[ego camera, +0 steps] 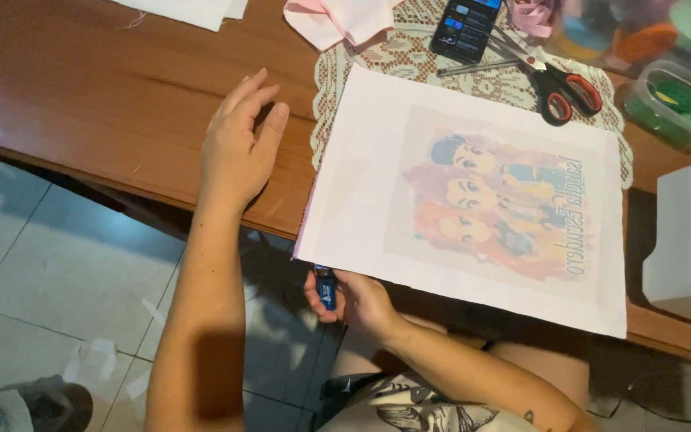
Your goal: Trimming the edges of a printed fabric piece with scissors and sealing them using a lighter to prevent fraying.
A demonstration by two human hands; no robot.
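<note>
**Two hands at the printed sheet**

We see the left hand point(237, 148) lying flat on the wooden tabletop point(105, 96), palm down, fingers loosely apart and holding nothing. It rests just beside the left edge of a white sheet point(361, 208) that carries a faded colour print of three cartoon figures. The sheet lies partly on a lace mat point(345, 68), and its near edge reaches over the tabletop edge.

The right hand point(357, 302) is below that near edge, under the corner of the sheet. Its fingers are closed around a small blue lighter point(326, 290), which stands upright and touches the edge of the sheet.

Behind the sheet lie scissors point(557, 88) with red and black handles, a dark phone point(464, 28), and a box point(673, 104) with green things inside.
</note>
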